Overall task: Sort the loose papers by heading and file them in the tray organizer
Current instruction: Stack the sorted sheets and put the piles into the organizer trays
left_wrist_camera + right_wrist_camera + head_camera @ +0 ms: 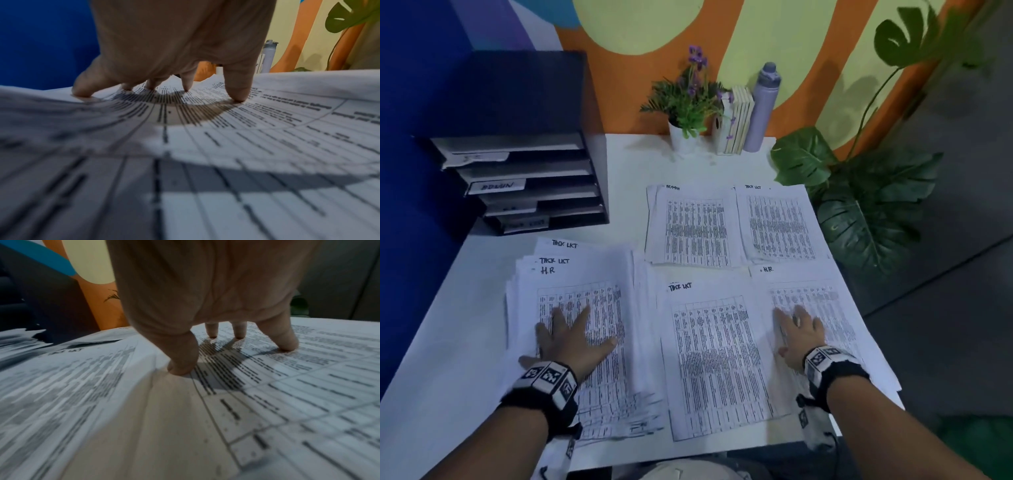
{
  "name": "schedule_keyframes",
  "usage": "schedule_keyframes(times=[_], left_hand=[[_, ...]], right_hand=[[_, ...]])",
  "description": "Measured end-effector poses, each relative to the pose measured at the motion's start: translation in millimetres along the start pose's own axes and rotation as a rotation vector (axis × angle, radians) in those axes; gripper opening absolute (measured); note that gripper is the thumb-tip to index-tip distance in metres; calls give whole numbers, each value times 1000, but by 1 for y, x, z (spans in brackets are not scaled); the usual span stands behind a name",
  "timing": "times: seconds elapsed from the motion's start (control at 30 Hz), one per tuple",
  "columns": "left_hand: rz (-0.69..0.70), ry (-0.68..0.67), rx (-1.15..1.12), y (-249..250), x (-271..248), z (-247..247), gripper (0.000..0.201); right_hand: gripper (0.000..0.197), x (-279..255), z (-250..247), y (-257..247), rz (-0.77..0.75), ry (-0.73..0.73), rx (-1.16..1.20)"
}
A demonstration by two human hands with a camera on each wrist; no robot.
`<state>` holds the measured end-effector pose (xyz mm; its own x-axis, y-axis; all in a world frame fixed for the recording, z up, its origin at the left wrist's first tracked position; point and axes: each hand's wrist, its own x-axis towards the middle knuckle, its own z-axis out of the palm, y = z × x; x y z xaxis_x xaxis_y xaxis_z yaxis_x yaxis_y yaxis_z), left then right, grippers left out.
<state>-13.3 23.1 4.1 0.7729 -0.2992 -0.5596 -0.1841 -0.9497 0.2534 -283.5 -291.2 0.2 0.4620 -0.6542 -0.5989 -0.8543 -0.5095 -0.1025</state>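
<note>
A loose stack of printed sheets (599, 308) lies at the table's front left, its top sheet headed H.R. My left hand (571, 337) rests flat on it, fingers spread (236, 87). My right hand (796, 334) presses with straight fingers (182, 365) on the H.R. sheet (822, 308) at the front right. Between them lies a sheet headed Task List (717, 356). Farther back sit an Admin pile (693, 226) and a Task List pile (779, 222). The dark tray organizer (524, 181) with labelled shelves stands at the back left.
A potted purple flower (688, 106), small books (738, 120) and a lilac bottle (763, 106) stand along the back wall. A large leafy plant (859, 192) overhangs the right table edge. Bare white table (619, 164) shows between organizer and paper piles.
</note>
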Motion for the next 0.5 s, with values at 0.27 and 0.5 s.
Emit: schedule_keyframes(times=[0.27,0.5], left_hand=[[10,42,3,-3,-5,-4,94],[51,54,99,-18,-11,-7,99]], right_hand=[[64,2,-21,-59,-180,130,-59],[76,9,10,-119,-394,28,-194]])
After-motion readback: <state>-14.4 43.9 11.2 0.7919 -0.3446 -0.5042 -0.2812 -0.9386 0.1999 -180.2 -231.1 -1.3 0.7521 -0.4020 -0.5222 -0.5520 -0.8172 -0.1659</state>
